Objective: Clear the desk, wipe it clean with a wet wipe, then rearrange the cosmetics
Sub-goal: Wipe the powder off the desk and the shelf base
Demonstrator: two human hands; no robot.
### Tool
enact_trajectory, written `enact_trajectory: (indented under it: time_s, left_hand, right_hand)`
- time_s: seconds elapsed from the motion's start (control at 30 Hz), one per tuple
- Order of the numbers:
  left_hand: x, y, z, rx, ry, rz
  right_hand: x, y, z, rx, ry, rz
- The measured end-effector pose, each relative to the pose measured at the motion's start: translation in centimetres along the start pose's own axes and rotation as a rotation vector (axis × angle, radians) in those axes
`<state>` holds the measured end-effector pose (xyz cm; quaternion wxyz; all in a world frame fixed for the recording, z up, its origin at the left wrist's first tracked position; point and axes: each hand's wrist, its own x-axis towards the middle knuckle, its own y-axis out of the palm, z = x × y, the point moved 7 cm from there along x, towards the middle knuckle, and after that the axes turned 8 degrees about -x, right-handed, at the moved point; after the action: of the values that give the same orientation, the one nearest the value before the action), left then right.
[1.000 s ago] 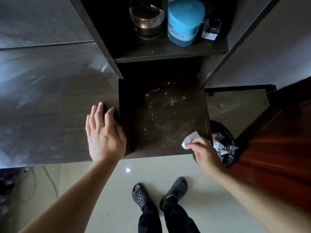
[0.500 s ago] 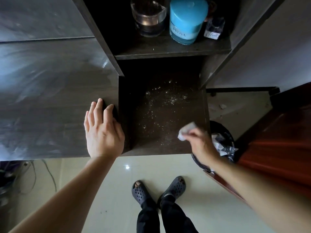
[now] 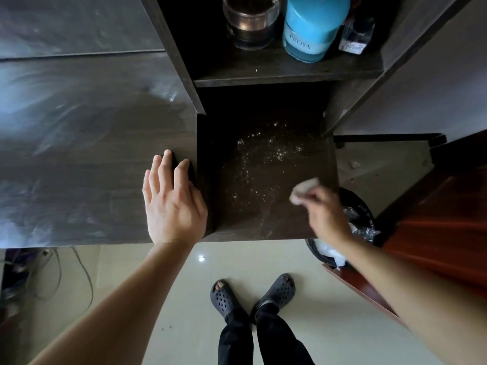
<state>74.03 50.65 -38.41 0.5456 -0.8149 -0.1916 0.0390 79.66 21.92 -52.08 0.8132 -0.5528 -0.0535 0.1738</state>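
Observation:
My right hand (image 3: 325, 214) grips a crumpled white wet wipe (image 3: 303, 190) and holds it on the right part of the low dark shelf surface (image 3: 237, 206), which is speckled with pale dust or droplets. My left hand (image 3: 171, 204) lies flat, fingers straight, on the dark wooden desk top (image 3: 79, 154) next to the shelf's left wall. On the upper shelf (image 3: 276, 72) stand a glass jar (image 3: 249, 22), a blue PROYA bottle (image 3: 311, 27) and a small clear bottle (image 3: 354, 38).
A black waste bin (image 3: 353, 225) with crumpled white and clear rubbish stands on the floor to the right of the shelf. A red-brown piece of furniture (image 3: 434, 227) is at the right. Cables (image 3: 52, 272) lie under the desk. My feet in dark clogs (image 3: 253, 293) stand on the tiled floor.
My right hand has carried the wipe from the shelf's front right edge a little up and inward over the surface; it is blurred with motion. My left hand has stayed flat on the desk.

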Motion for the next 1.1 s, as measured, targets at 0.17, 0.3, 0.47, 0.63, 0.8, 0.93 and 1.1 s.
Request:
enact_trajectory:
  time_s: [0.17, 0.3, 0.47, 0.63, 0.8, 0.93, 1.1]
  left_hand:
    - [0.0, 0.1, 0.2, -0.003, -0.001, 0.004]
    - [0.0, 0.2, 0.1, -0.006, -0.009, 0.022]
    - [0.1, 0.0, -0.1, -0.007, -0.009, 0.033]
    - [0.1, 0.0, -0.1, -0.005, -0.003, 0.025]
    - [0.1, 0.0, 0.1, -0.002, -0.009, 0.042]
    - [0.2, 0.1, 0.1, 0.005, -0.008, 0.04]
    - [0.3, 0.3, 0.3, -0.003, -0.028, 0.038]
  right_hand:
    - [3.2, -0.3, 1.1, 0.084, 0.257, -0.284]
    - [-3.7, 5.2, 10.3, 0.117, -0.13, 0.012]
    - [0.1, 1.5, 5.0, 0.078, -0.152, 0.066]
    - [10.3, -3.3, -5.4, 0.019, 0.397, -0.2]
    - [4.8, 0.9, 2.3, -0.029, -0.011, -0.176]
    - [9.3, -0.4, 1.8, -0.162, -0.002, -0.166]
    - [19.3, -1.1, 0.3, -0.105, 0.157, -0.114]
